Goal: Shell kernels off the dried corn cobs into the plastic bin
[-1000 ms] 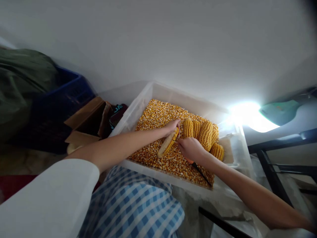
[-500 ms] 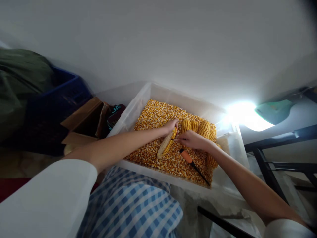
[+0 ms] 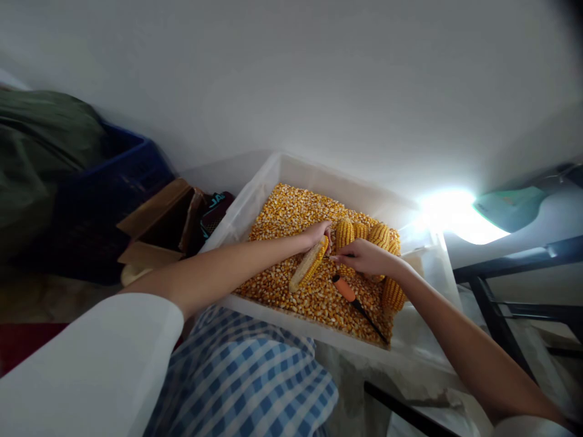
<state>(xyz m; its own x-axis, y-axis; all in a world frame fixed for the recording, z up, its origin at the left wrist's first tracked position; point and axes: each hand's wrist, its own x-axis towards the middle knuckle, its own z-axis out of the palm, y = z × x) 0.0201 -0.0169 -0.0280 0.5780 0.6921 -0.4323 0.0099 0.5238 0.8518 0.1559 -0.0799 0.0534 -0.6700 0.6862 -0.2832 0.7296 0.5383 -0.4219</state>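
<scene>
My left hand (image 3: 319,235) is closed around the upper end of a corn cob (image 3: 308,267). One side of this cob is stripped pale, while yellow kernels stay along its right edge. Just to its right, the fingers of my right hand (image 3: 357,256) are pinched together. A thin dark piece shows at those fingertips, too small to name. Beneath both hands lie loose corn kernels (image 3: 291,206). An orange-handled tool with a dark shaft (image 3: 345,290) rests on them, below my right hand. Several full corn cobs (image 3: 345,230) lie around and behind that hand.
A translucent plastic bin (image 3: 246,197) holds the corn against the wall. A bright lamp (image 3: 510,209) and a black metal frame (image 3: 483,303) stand at right. An open cardboard box (image 3: 150,221) and a blue crate (image 3: 132,164) are at left. Checkered cloth (image 3: 255,382) lies before the bin.
My right hand has shifted slightly right, a little away from the cob. The cob has turned slightly in my left hand. The whole view has moved a little.
</scene>
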